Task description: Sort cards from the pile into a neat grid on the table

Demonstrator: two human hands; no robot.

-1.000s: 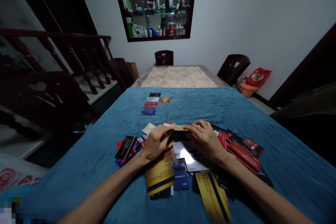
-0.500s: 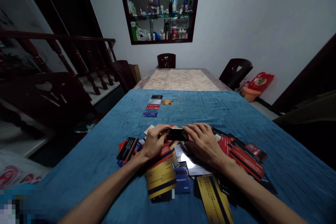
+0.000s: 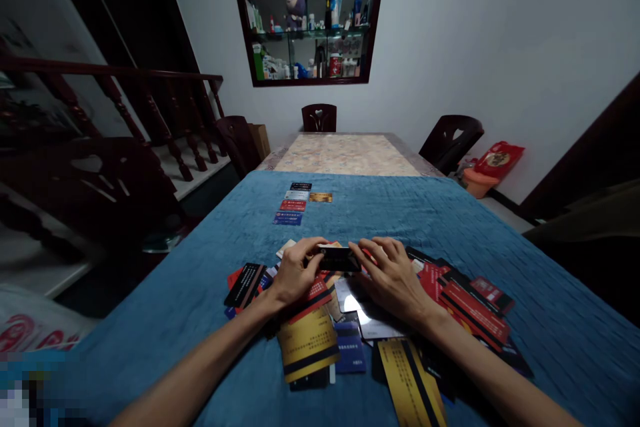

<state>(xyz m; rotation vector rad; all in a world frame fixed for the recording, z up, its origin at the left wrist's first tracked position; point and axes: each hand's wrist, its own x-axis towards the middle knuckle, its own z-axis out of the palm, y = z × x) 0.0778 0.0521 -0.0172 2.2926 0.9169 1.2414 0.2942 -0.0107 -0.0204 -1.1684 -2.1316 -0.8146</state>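
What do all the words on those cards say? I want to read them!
None can be read; every text is too small or blurred.
Black card held between left hand and right hand: faint print, unreadable.
Gold card: small lines, blurred.
Red cards: white print, blurred.
Row of cards farther up the blue cloth: too small.
Shelf bottles: labels too small.

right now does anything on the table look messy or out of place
Yes. The loose cards lie overlapping at all angles on the blue cloth around both hands, unlike the neat sorted cards farther up. The left hand and right hand hold a black card between them. Nothing looks damaged.
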